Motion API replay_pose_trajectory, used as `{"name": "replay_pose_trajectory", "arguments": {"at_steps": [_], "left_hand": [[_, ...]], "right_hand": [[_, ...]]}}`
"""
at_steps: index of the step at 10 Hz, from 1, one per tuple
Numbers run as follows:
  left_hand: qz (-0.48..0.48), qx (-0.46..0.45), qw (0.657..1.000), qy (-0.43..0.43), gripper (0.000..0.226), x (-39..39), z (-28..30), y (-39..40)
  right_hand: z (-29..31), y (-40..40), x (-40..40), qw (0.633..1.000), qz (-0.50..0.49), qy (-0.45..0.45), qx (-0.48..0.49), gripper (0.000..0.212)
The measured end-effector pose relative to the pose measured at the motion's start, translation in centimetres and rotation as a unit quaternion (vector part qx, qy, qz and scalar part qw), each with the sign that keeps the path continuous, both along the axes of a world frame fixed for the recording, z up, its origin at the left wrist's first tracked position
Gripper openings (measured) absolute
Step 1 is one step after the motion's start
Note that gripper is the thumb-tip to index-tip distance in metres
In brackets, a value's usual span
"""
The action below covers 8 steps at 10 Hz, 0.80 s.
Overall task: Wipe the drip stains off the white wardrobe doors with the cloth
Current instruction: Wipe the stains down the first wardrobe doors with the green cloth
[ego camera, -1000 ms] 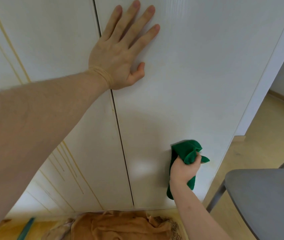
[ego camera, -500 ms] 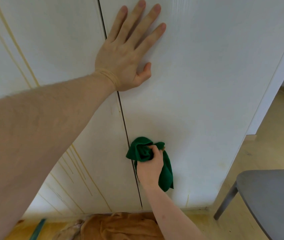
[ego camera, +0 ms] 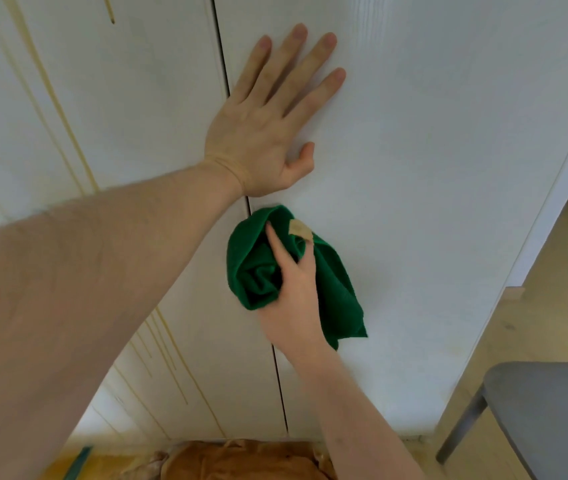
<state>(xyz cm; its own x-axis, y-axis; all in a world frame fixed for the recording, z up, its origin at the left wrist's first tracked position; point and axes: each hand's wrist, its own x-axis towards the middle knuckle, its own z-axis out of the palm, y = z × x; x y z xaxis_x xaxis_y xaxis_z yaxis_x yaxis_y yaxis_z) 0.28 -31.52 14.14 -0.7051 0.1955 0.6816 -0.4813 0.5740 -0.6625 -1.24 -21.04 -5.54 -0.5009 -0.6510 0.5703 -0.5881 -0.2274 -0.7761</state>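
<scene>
Head view: we press our flat left hand (ego camera: 268, 133) on the wardrobe door (ego camera: 431, 150). Our right hand (ego camera: 293, 299) bunches the green cloth (ego camera: 262, 268), rubbing beside the gap. Next we should wipe the yellow drips (ego camera: 68, 133) on the left door.

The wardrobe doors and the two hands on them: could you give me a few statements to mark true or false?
1. The right hand holds a green cloth. True.
2. The left hand grips a door handle. False: it lies flat on the right door, fingers straight.
3. Yellowish drip stains run down the left door. True.
4. The cloth is pressed against the left door's stains. False: it sits by the gap between the doors, mostly on the right door.
5. A grey chair stands at lower right. True.
</scene>
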Motion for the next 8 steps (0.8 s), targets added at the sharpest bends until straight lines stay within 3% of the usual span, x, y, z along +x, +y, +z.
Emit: {"name": "replay_pose_trajectory", "arguments": {"at_steps": [1, 2, 3, 5, 6, 8], "left_hand": [[0.006, -0.001, 1.000, 0.000, 0.077, 0.0, -0.1, 0.0], [0.003, 0.000, 1.000, -0.001, 0.077, 0.0, -0.1, 0.0], [0.010, 0.002, 1.000, -0.007, 0.077, 0.0, -0.1, 0.1], [-0.007, -0.002, 1.000, 0.007, 0.078, -0.1, -0.2, -0.2], [-0.023, -0.005, 1.000, 0.013, 0.077, -0.2, -0.2, -0.5], [-0.033, -0.003, 0.999, 0.016, 0.077, -0.3, -0.2, -0.7]], "right_hand": [[-1.3, -1.0, 1.1, 0.997, -0.035, 0.057, 0.029, 0.088], [-3.1, -1.4, 1.2, 0.998, -0.053, 0.031, 0.022, 0.086], [-6.1, -1.1, 0.6, 0.994, -0.082, 0.068, 0.030, 0.080], [-11.3, 2.3, -2.7, 0.967, -0.043, 0.129, 0.216, 0.059], [-12.2, 4.0, -4.4, 0.968, -0.070, 0.084, 0.226, 0.059], [-9.2, 7.6, -8.6, 0.982, -0.165, -0.057, 0.077, 0.063]]}}
